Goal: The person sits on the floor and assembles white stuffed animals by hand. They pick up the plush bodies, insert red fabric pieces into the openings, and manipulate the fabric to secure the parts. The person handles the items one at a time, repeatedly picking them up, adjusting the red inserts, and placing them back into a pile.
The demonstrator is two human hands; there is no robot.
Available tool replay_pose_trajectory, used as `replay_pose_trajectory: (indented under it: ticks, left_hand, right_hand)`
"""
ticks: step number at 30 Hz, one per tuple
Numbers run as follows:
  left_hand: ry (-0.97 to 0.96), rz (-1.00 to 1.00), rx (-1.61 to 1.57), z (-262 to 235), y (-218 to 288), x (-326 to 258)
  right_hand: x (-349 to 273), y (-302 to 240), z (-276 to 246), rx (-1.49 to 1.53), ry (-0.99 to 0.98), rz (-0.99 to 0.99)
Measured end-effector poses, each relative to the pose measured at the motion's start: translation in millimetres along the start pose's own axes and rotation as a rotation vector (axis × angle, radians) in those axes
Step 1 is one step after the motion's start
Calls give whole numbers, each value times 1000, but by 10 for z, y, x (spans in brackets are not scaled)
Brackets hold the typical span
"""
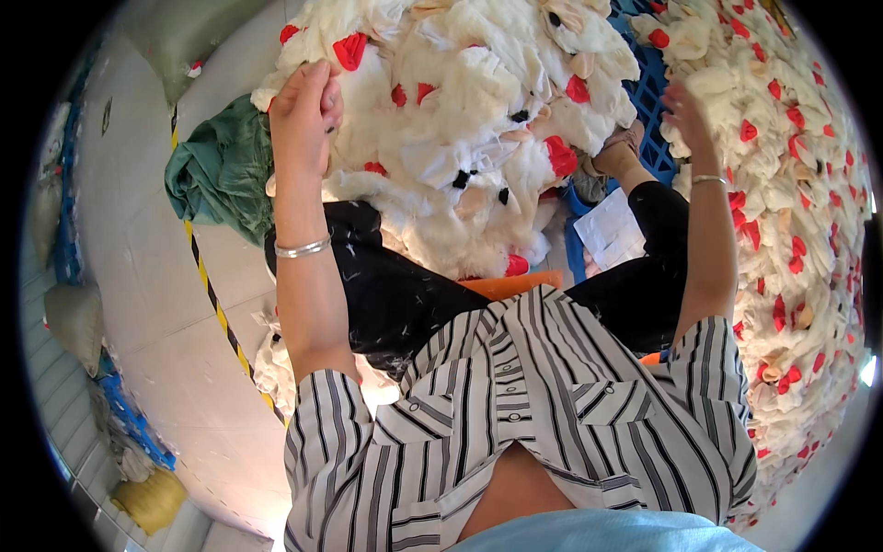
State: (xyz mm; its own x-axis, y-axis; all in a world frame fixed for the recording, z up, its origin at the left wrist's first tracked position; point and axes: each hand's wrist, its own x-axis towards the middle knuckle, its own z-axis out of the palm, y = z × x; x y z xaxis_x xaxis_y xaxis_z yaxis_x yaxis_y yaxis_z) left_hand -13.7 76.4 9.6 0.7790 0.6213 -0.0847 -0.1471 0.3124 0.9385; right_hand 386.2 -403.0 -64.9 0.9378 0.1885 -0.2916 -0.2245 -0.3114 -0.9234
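Note:
My left hand (308, 103) is raised at the left edge of a big heap of white plush pieces (432, 120). Its fingers are curled closed, and whatever may be in them is hidden. The pieces are limp and fluffy, with red, black and beige patches. On the right, my right hand (683, 112) is over the gap between this heap and a second pile of similar white and red pieces (782, 230). That hand is slightly blurred, its fingers stretched out and apart, with nothing visible in them.
A bundled green cloth (221, 170) lies beside the heap on the left. Black and yellow tape (208, 285) runs along the pale floor. Blue plastic crates (651, 120) show between the piles. A white sheet (609, 230) lies by my right leg.

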Motion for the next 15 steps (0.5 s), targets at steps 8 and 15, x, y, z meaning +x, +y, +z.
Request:
replay_pose_trajectory:
  ticks: [8, 15]
  left_hand:
    - [45, -78, 154, 47, 0, 92]
    - [49, -135, 284, 59, -93, 278]
  right_hand:
    - [371, 38, 1216, -1146, 54, -461]
    - [1111, 330, 1571, -1121, -18, -244]
